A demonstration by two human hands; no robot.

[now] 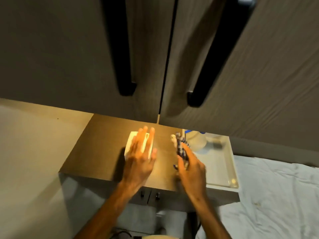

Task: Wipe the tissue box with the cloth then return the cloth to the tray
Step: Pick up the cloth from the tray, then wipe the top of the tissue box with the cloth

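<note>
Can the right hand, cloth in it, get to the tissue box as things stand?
Probably yes. The right hand grips the cloth beside the tissue box, bare countertop between them. The left hand lies spread over the box's top, so that face is covered.

Two bare arms come up from the bottom of the picture. No sleeves show on them. No watch, ring or band can be seen on either wrist or on the fingers. The left hand (140, 152) has long, thin fingers. The right hand (191, 168) looks blurry, so its fingers are hard to make out.
</note>
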